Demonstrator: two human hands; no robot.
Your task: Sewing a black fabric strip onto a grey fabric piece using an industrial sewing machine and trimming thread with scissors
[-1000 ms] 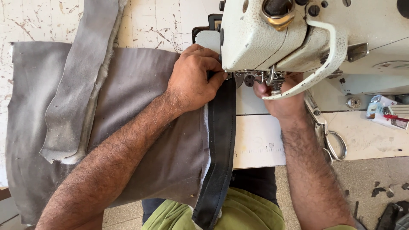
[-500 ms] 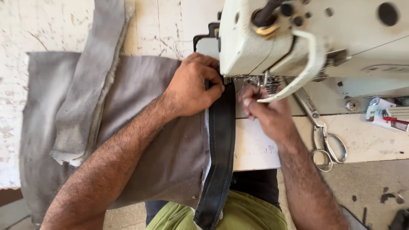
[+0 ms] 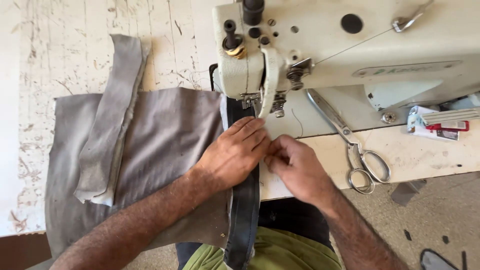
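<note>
Scissors (image 3: 357,150) with steel loop handles lie open-bladed right of centre, tips toward the machine. Folded grey strip (image 3: 112,120) rests upper left, on the worn white tabletop (image 3: 65,55) — paint chipped and scratched. White box with a red-tipped tool (image 3: 440,125) at the right edge. Dark scraps (image 3: 407,192) on the floor — lower right

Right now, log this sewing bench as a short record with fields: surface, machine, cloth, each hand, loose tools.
surface: worn white wooden table
machine: cream industrial sewing machine, needle area above the hands
cloth: flat grey fabric panel with a folded grey strip on it; dark narrow band along its right edge
left hand: pressed flat on the panel and band
right hand: fingers pinched at the band's edge
loose tools: steel scissors right of the machine's needle
</note>
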